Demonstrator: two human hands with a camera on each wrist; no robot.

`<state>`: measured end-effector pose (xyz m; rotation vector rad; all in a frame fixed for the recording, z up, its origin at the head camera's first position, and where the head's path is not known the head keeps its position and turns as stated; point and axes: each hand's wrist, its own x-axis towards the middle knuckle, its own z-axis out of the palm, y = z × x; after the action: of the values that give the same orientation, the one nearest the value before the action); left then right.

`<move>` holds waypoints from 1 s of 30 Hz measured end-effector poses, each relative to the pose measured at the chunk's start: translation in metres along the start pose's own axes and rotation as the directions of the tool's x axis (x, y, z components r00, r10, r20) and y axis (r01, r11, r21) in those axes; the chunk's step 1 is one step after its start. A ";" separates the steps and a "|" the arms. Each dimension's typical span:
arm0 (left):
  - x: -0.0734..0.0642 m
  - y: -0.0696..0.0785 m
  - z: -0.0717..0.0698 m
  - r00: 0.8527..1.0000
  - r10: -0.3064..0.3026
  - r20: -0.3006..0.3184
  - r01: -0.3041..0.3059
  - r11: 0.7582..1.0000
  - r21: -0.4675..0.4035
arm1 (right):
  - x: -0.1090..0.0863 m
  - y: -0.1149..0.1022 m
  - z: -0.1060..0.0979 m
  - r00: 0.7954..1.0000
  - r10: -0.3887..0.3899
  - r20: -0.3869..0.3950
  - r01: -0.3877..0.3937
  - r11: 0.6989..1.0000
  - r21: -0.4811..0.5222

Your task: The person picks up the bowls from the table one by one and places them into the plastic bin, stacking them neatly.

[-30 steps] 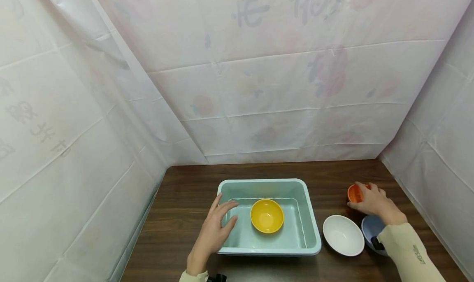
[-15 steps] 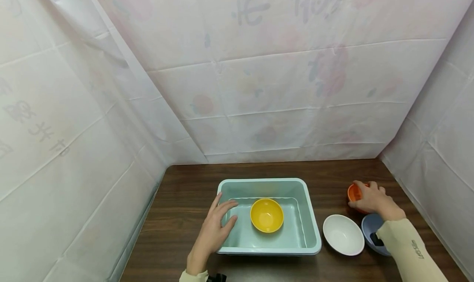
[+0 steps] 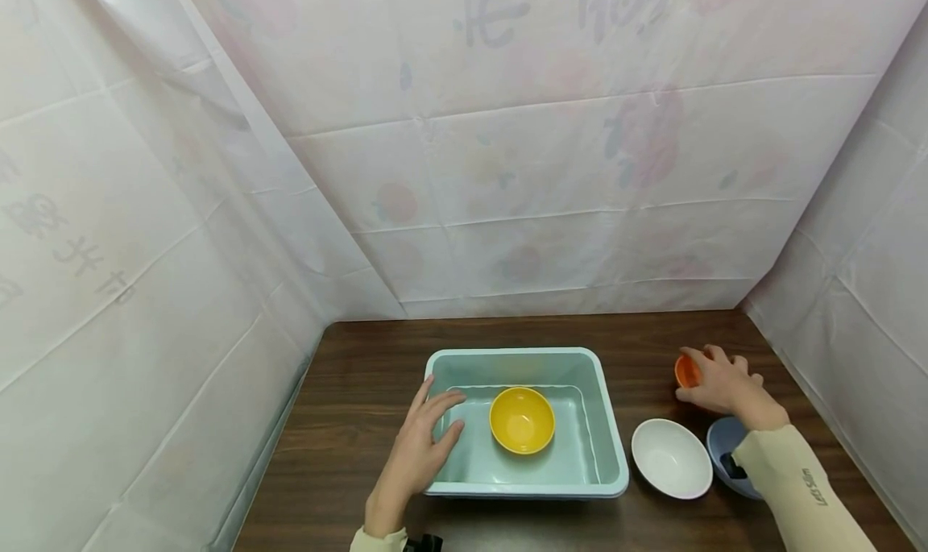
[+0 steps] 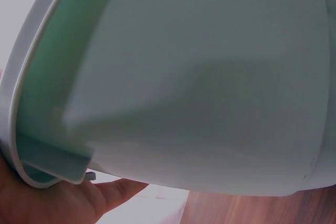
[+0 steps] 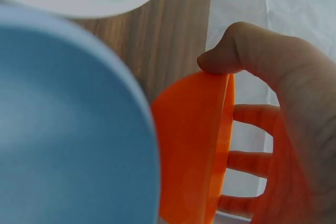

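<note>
My right hand holds an orange bowl by its rim, at the right of the table in the head view. In the right wrist view the thumb presses on one side of the orange bowl and the other fingers lie against its inside. My left hand rests at the left rim of a pale green plastic basin, fingers spread and fairly straight. The left wrist view shows the basin's outer wall and part of the hand under the rim. A yellow bowl sits inside the basin.
A white bowl stands just right of the basin. Next to it is a blue bowl, partly covered by the right sleeve. The dark wooden table is bordered by white sheets at the back and sides.
My right hand and the orange bowl have shifted slightly left and away from me, and the bowl looks more tilted. The left hand, basin and other bowls have stayed put.
</note>
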<state>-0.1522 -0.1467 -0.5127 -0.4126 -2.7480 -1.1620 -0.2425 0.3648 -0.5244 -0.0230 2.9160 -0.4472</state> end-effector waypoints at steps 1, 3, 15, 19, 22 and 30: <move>0.000 0.000 0.000 1.000 0.000 0.001 0.000 1.000 -0.001 | 0.000 -0.002 -0.001 1.000 -0.005 -0.005 0.005 1.000 -0.003; 0.000 0.000 0.000 1.000 0.000 0.001 0.000 1.000 -0.003 | -0.001 -0.005 -0.002 1.000 -0.014 -0.016 0.014 1.000 -0.011; 0.000 -0.002 0.002 1.000 0.005 0.001 -0.005 1.000 -0.008 | -0.005 -0.024 -0.008 0.997 -0.056 -0.047 0.053 0.997 -0.058; 0.000 -0.001 0.002 1.000 0.004 0.002 -0.004 1.000 -0.005 | -0.006 -0.030 -0.012 0.996 -0.071 -0.055 0.068 0.996 -0.061; 0.000 -0.001 0.001 1.000 0.004 0.001 -0.004 1.000 -0.006 | -0.007 -0.034 -0.016 0.995 -0.085 -0.057 0.081 0.995 -0.065; 0.001 0.000 0.001 1.000 0.005 -0.002 -0.005 1.000 -0.009 | -0.010 -0.047 -0.026 0.991 -0.117 -0.067 0.113 0.992 -0.065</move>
<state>-0.1529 -0.1461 -0.5131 -0.4192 -2.7392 -1.1727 -0.2380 0.3283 -0.4845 -0.1885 3.0078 -0.3842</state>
